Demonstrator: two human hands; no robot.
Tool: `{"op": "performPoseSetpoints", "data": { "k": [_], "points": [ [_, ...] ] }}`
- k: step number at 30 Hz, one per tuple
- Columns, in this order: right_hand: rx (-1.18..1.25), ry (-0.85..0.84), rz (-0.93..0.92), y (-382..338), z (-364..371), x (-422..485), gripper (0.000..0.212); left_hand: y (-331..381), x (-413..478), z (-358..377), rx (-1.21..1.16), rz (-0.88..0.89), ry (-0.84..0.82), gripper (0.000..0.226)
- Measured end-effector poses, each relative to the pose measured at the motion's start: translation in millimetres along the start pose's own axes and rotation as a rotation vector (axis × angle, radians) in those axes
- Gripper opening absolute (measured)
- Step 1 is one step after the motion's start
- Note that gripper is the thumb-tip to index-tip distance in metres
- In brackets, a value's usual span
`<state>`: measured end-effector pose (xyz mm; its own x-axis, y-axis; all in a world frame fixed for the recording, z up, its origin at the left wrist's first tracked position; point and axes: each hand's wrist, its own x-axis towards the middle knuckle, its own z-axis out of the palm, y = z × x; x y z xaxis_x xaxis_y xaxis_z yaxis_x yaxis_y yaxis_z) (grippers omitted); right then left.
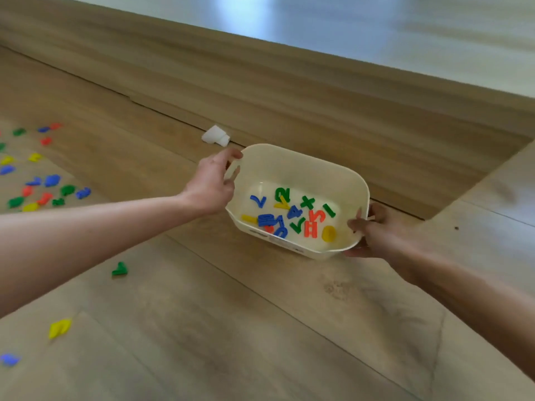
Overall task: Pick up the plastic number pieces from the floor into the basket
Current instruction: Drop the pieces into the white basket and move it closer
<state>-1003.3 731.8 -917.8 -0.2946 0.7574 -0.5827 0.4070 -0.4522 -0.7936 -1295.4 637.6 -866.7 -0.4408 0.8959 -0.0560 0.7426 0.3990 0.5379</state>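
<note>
Left grip point(214, 183) and right grip point(373, 230) clamp opposite ends of the smooth, round-cornered plastic basket point(304, 166).

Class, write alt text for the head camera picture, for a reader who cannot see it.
A person's left hand and right hand grip the ends of a cream plastic basket holding coloured plastic number pieces. More loose pieces lie scattered on the wooden floor to the left.

I find myself on the floor of a home, likely a living or play room. Wood-look plank flooring point(202, 328) lies near me. A long wooden step point(289, 82) crosses the far side. Bright toy number pieces point(43, 186) lie scattered at the left. More sit in a cream plastic basket point(289, 166) ahead.
</note>
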Motion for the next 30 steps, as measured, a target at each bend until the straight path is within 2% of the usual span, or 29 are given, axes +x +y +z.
{"op": "performPoseSetpoints", "data": {
  "k": [7,11,18,21,24,30],
  "points": [
    [-0.080,-0.039,-0.011,-62,114,50,0.026,-96,38,-49,-0.130,-0.134,0.180,0.037],
    [-0.165,-0.072,-0.041,-101,176,70,0.030,-151,66,-87,-0.158,-0.193,0.240,0.036],
    [-0.332,-0.195,-0.092,-196,283,74,0.021,-237,77,-173,-0.222,-0.318,0.240,0.040],
    [-0.356,-0.250,-0.091,-240,323,73,0.024,-261,72,-220,-0.320,-0.394,0.251,0.039],
    [-0.375,-0.308,-0.134,-272,353,79,0.010,-279,76,-260,-0.409,-0.485,0.263,0.037],
    [-0.450,-0.410,-0.171,-307,423,118,0.021,-324,104,-285,-0.415,-0.623,0.283,0.036]
  ]
}}
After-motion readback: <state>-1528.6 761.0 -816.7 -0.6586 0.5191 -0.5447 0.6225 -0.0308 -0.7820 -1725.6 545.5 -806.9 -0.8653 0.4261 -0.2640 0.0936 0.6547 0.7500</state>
